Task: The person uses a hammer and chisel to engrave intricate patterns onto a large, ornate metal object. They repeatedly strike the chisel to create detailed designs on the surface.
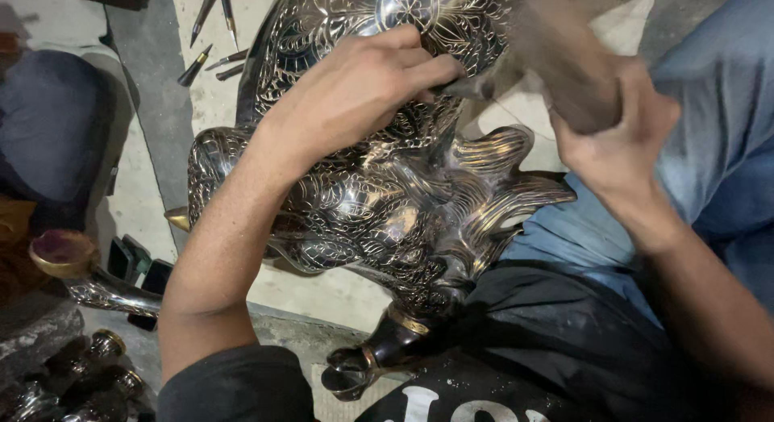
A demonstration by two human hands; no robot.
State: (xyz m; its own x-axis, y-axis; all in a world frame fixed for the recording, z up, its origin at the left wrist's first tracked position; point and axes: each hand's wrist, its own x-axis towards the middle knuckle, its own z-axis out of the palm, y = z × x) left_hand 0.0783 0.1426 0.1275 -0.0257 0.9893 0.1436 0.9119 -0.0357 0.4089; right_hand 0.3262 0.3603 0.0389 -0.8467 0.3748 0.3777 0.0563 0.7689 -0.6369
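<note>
1. Two hands work on one large engraved metal figure (379,204), dark and shiny, which lies across the person's lap and over the pale floor (145,196); its surface is covered with fine scrolls, and a fluted, wing-like part (500,180) fans out to the right.
2. Judging by the grips, the step in hand is chasing the pattern: a tool set to the metal and a mallet raised over it.
3. Left hand (363,87): fingers curled tight around a slim metal punch (468,87), whose end shows past the fingertips; the hand's heel rests on the figure's upper body.
4. Right hand (617,136): clenched around a brown wooden mallet (564,63), blurred, held above and just beside the punch.
5. A clean blow seems to call for the punch tip kept steady on the line and the mallet meeting its head squarely.
6. Several spare pointed tools (210,43) lie on the floor at upper left, well apart from both hands.
</note>
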